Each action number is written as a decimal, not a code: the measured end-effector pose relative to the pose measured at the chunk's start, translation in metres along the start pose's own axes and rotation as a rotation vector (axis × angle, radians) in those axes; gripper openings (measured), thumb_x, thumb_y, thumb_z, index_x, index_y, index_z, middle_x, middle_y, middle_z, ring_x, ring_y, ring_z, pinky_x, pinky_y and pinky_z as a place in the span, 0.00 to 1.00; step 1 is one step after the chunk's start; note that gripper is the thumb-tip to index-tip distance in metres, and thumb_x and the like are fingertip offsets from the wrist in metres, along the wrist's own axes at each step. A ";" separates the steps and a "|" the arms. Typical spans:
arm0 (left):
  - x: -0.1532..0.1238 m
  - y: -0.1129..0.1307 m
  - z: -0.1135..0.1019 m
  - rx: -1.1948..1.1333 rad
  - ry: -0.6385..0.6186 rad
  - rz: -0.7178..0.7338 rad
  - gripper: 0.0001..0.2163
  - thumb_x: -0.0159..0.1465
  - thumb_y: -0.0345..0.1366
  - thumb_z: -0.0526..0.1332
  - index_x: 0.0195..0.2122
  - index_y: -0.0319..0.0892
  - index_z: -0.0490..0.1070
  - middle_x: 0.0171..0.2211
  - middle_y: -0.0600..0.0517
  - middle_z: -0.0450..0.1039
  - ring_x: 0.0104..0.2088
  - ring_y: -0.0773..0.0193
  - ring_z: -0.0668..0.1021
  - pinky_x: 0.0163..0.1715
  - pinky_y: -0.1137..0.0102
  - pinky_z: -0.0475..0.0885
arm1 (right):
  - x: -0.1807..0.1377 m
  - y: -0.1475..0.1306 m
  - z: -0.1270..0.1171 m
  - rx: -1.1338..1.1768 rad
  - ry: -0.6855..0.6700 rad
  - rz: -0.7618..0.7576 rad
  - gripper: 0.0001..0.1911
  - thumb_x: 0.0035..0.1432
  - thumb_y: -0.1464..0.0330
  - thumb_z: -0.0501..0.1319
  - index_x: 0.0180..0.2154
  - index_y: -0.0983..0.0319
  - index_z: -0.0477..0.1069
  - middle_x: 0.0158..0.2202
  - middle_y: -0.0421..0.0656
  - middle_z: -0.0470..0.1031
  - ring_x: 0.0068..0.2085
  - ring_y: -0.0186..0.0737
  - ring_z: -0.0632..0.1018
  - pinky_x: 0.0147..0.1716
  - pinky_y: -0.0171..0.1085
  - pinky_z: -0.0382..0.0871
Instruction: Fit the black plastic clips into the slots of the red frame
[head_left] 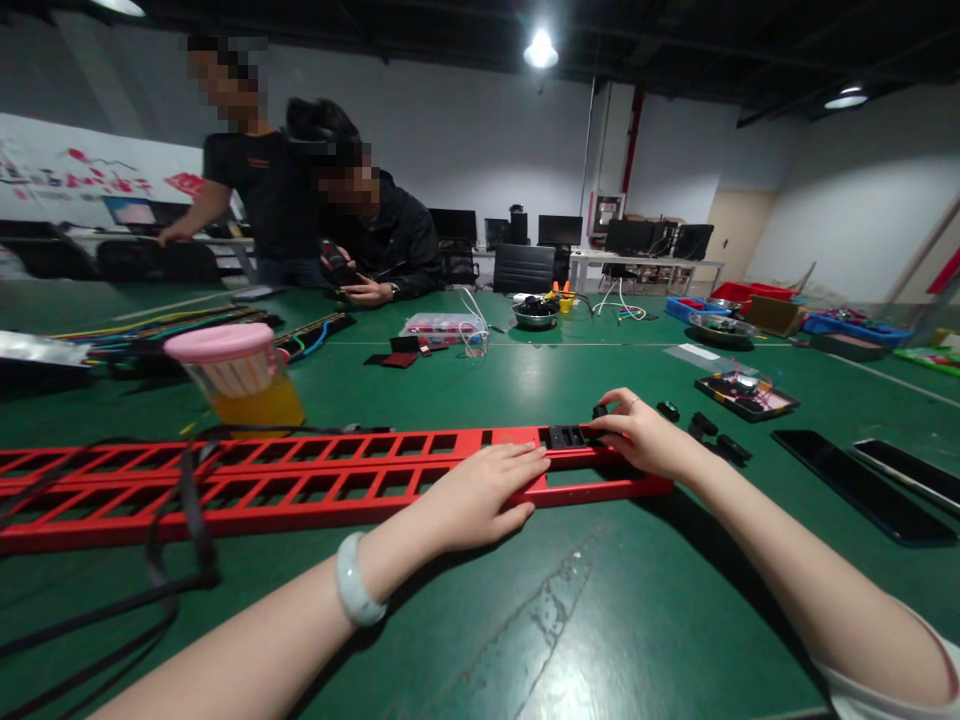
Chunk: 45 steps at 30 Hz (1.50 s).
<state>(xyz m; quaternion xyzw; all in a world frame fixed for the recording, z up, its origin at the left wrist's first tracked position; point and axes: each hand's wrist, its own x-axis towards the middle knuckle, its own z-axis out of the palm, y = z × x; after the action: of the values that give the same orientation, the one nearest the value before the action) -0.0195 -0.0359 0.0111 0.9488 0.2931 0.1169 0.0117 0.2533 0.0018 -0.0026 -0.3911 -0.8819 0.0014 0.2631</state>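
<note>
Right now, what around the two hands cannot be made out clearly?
All in the head view:
Red frame: its left end is cut off by the picture's left edge, and the left hand covers part.
Small black part at the right hand: partly covered by that hand, too small to identify.
Black strap: cut off by the left edge.

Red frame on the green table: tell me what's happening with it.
The person's left hand lies flat on the red frame. The right hand pinches a small black part at the frame's right end, beside black pieces already sitting in it; whether the pinched part touches the frame is unclear. More loose black parts lie on the table to the right. Across it, a co-worker leans over another dark object.
</note>
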 end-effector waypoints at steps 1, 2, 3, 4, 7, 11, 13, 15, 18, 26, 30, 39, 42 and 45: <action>0.000 0.000 0.000 -0.003 0.002 0.000 0.23 0.58 0.35 0.55 0.56 0.45 0.57 0.56 0.49 0.58 0.56 0.57 0.61 0.55 0.60 0.57 | 0.000 0.001 0.000 0.000 -0.004 -0.001 0.17 0.53 0.76 0.54 0.44 0.57 0.70 0.47 0.49 0.59 0.43 0.40 0.71 0.42 0.41 0.69; 0.000 0.000 0.000 -0.004 0.003 -0.001 0.23 0.58 0.35 0.55 0.56 0.45 0.57 0.56 0.49 0.58 0.56 0.57 0.61 0.55 0.60 0.57 | 0.000 0.003 0.000 0.000 -0.007 0.000 0.17 0.53 0.75 0.55 0.45 0.57 0.69 0.46 0.48 0.60 0.43 0.40 0.71 0.42 0.42 0.68; 0.001 0.000 0.000 -0.006 0.004 -0.001 0.23 0.58 0.35 0.55 0.56 0.45 0.57 0.56 0.49 0.58 0.56 0.57 0.61 0.55 0.60 0.57 | 0.000 0.004 0.000 -0.001 -0.008 0.003 0.18 0.53 0.74 0.55 0.46 0.57 0.68 0.46 0.48 0.61 0.43 0.41 0.71 0.42 0.42 0.68; 0.001 0.000 0.000 -0.008 0.005 -0.001 0.23 0.58 0.35 0.55 0.56 0.45 0.57 0.56 0.49 0.58 0.56 0.57 0.61 0.55 0.60 0.57 | 0.000 0.006 0.001 -0.003 -0.005 0.009 0.19 0.52 0.73 0.56 0.47 0.57 0.67 0.45 0.48 0.61 0.43 0.41 0.71 0.43 0.42 0.68; 0.001 0.000 0.000 -0.022 0.016 0.003 0.23 0.58 0.35 0.55 0.55 0.46 0.57 0.56 0.49 0.58 0.56 0.57 0.61 0.54 0.60 0.57 | -0.001 0.010 0.001 0.012 0.016 0.028 0.23 0.51 0.71 0.58 0.51 0.58 0.63 0.45 0.48 0.63 0.44 0.42 0.70 0.44 0.43 0.67; 0.000 0.000 0.001 -0.031 0.023 0.009 0.23 0.58 0.36 0.55 0.56 0.46 0.57 0.56 0.49 0.58 0.56 0.57 0.61 0.55 0.60 0.57 | 0.000 0.011 0.001 0.085 0.053 0.045 0.25 0.51 0.69 0.58 0.52 0.59 0.61 0.45 0.48 0.63 0.45 0.41 0.70 0.45 0.43 0.66; 0.000 -0.001 0.001 -0.028 0.020 0.009 0.23 0.58 0.36 0.55 0.56 0.46 0.56 0.57 0.49 0.58 0.56 0.57 0.61 0.55 0.60 0.56 | 0.000 0.009 0.002 0.124 0.067 0.063 0.25 0.51 0.68 0.58 0.52 0.60 0.61 0.45 0.47 0.64 0.45 0.41 0.70 0.46 0.43 0.66; 0.000 -0.001 0.000 -0.018 0.011 0.009 0.23 0.58 0.36 0.55 0.56 0.46 0.56 0.57 0.49 0.57 0.56 0.57 0.61 0.55 0.60 0.56 | 0.000 0.008 0.004 0.157 0.078 0.085 0.25 0.51 0.68 0.59 0.52 0.61 0.62 0.44 0.47 0.64 0.45 0.41 0.69 0.47 0.43 0.65; 0.001 0.000 0.000 -0.008 0.005 0.007 0.23 0.58 0.35 0.55 0.56 0.46 0.56 0.57 0.49 0.57 0.56 0.57 0.61 0.55 0.60 0.56 | 0.001 0.008 0.008 0.203 0.080 0.118 0.24 0.50 0.68 0.59 0.50 0.61 0.63 0.44 0.47 0.64 0.45 0.40 0.69 0.47 0.43 0.64; 0.001 0.000 0.000 -0.018 0.025 0.011 0.23 0.58 0.36 0.55 0.56 0.46 0.57 0.56 0.49 0.58 0.56 0.57 0.61 0.54 0.60 0.57 | 0.005 0.007 0.013 0.249 0.050 0.093 0.23 0.49 0.70 0.60 0.49 0.60 0.65 0.47 0.48 0.65 0.48 0.41 0.69 0.48 0.43 0.63; 0.001 -0.001 0.001 -0.013 0.015 0.009 0.23 0.58 0.36 0.55 0.56 0.46 0.57 0.56 0.49 0.58 0.56 0.57 0.61 0.55 0.60 0.56 | 0.005 0.008 0.015 0.233 0.018 0.073 0.24 0.51 0.70 0.58 0.52 0.60 0.62 0.47 0.48 0.66 0.48 0.41 0.69 0.48 0.42 0.63; 0.001 -0.001 0.001 0.004 -0.002 0.003 0.23 0.58 0.35 0.55 0.56 0.46 0.56 0.57 0.49 0.57 0.57 0.57 0.60 0.55 0.60 0.56 | 0.004 0.005 0.015 0.203 -0.019 0.081 0.23 0.53 0.68 0.57 0.52 0.61 0.62 0.49 0.50 0.67 0.49 0.42 0.69 0.49 0.44 0.62; 0.001 -0.001 0.001 0.002 0.000 0.003 0.23 0.58 0.35 0.55 0.56 0.46 0.56 0.57 0.49 0.57 0.57 0.57 0.60 0.55 0.61 0.56 | 0.004 0.004 0.015 0.196 -0.025 0.081 0.23 0.53 0.68 0.56 0.52 0.62 0.63 0.49 0.50 0.67 0.50 0.42 0.69 0.50 0.43 0.62; 0.001 -0.001 0.001 0.009 -0.007 -0.002 0.23 0.58 0.36 0.55 0.56 0.45 0.56 0.57 0.49 0.57 0.57 0.57 0.60 0.55 0.61 0.56 | 0.004 0.003 0.015 0.193 -0.022 0.069 0.22 0.53 0.69 0.56 0.52 0.63 0.63 0.50 0.50 0.67 0.50 0.42 0.68 0.50 0.43 0.62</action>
<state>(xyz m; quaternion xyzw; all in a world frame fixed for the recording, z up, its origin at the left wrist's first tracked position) -0.0188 -0.0347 0.0106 0.9490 0.2944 0.1123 0.0085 0.2462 0.0101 -0.0142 -0.3942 -0.8665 0.0997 0.2895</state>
